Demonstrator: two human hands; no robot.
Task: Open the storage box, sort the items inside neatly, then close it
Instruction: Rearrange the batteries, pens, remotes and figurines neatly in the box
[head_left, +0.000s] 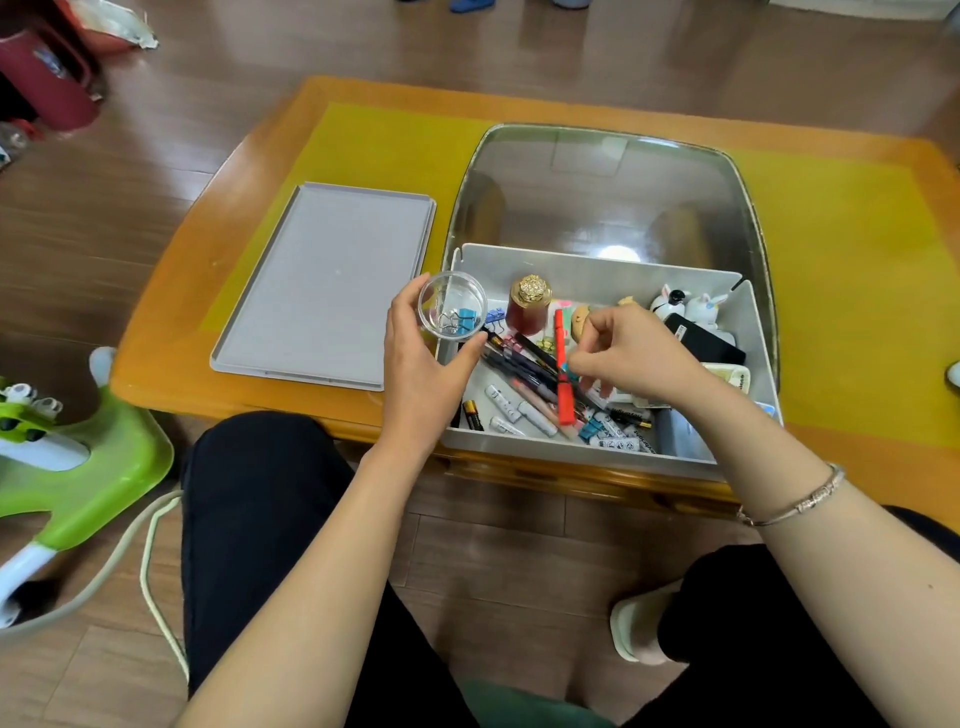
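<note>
A wooden bench (171, 332) with a yellow mat (384, 145) stands on the wood floor (519, 47) — a green plastic toy (88, 467) lies beside it, a maroon container (47, 78) well apart.

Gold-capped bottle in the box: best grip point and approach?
Take the bottle by its gold cap, from straight above. It stands upright near the box's back wall, cap topmost; pens crowd its base, making a side grip likely awkward.
</note>
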